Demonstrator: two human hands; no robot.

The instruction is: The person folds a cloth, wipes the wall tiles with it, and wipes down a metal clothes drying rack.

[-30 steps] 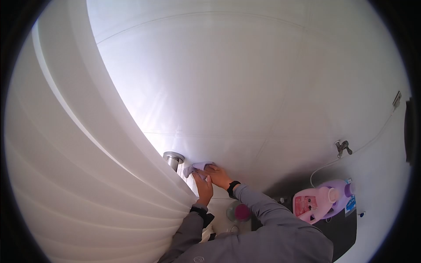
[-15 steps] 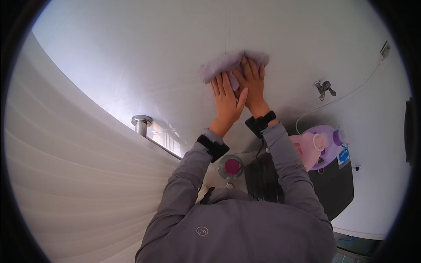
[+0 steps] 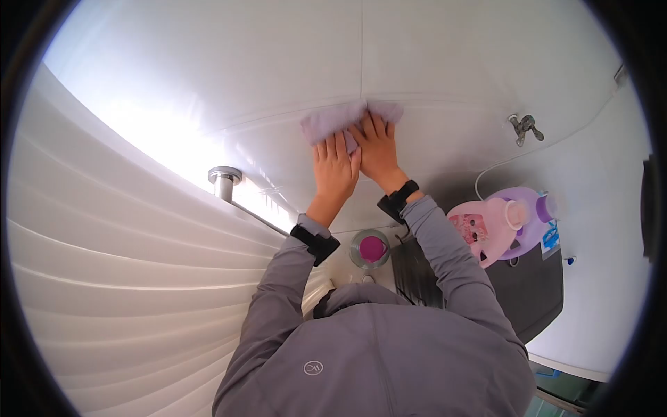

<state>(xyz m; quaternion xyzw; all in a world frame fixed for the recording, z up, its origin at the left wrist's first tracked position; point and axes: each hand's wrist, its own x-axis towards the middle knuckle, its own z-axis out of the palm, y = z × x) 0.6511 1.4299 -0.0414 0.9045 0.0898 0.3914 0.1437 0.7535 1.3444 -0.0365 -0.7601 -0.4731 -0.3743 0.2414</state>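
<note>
A light purple cloth (image 3: 335,121) lies against the pale tiled wall (image 3: 445,62), spread wide and partly folded. My left hand (image 3: 335,170) presses flat on the cloth's lower left part, its fingers stretched upward. Beside it, my right hand (image 3: 379,149) lies on the cloth's right part with the fingers spread. The two hands touch or nearly touch near the left thumb. The palms and the cloth beneath them are hidden.
A white pleated curtain (image 3: 139,278) hangs on the left by a metal rod mount (image 3: 224,182). On the right are a tap (image 3: 525,129), a pink bottle (image 3: 486,233) and a purple bottle (image 3: 531,226) on a dark surface (image 3: 535,292). Low down stands a round container (image 3: 358,258) with a magenta top.
Over the last second both hands and the cloth have gone from low beside the rod mount to higher up the wall. Since the middle frame they have shifted slightly left in view.
</note>
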